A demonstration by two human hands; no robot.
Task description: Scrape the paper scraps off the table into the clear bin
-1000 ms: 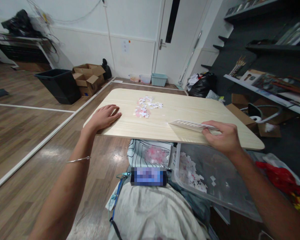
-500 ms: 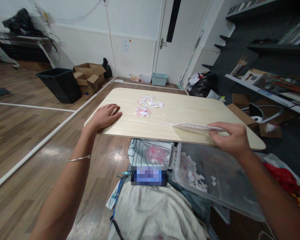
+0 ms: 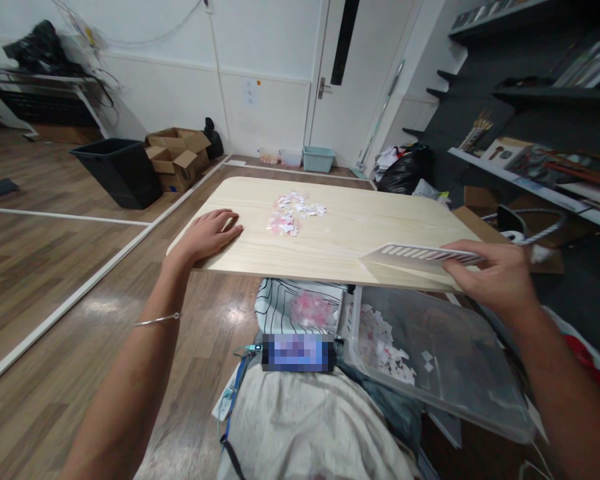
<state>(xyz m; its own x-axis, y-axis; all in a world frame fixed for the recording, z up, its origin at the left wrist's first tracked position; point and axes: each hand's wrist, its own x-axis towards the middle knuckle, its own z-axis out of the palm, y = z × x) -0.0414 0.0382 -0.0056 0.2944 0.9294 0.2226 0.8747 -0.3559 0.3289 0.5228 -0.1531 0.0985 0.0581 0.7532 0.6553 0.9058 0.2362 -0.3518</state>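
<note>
My left hand (image 3: pixel 207 235) lies flat, palm down, on the near left part of a light wooden table (image 3: pixel 360 227), holding nothing. My right hand (image 3: pixel 495 277) grips a flat white slotted plastic tray (image 3: pixel 415 255) by its right end, just above the table's near right edge. A small heap of pink and white puzzle pieces (image 3: pixel 293 213) lies on the table's middle, beyond both hands. Below the table's near edge, a clear plastic bin (image 3: pixel 460 373) holds more white pieces.
A bag of pink pieces (image 3: pixel 313 310) rests on my lap under the table edge. A black bin (image 3: pixel 120 170) and cardboard boxes (image 3: pixel 177 157) stand on the floor at the left. Dark shelves (image 3: pixel 540 167) line the right wall, with bags below.
My right hand has carried the white slotted tray to the right along the table's near edge. My left hand has stayed flat in place.
</note>
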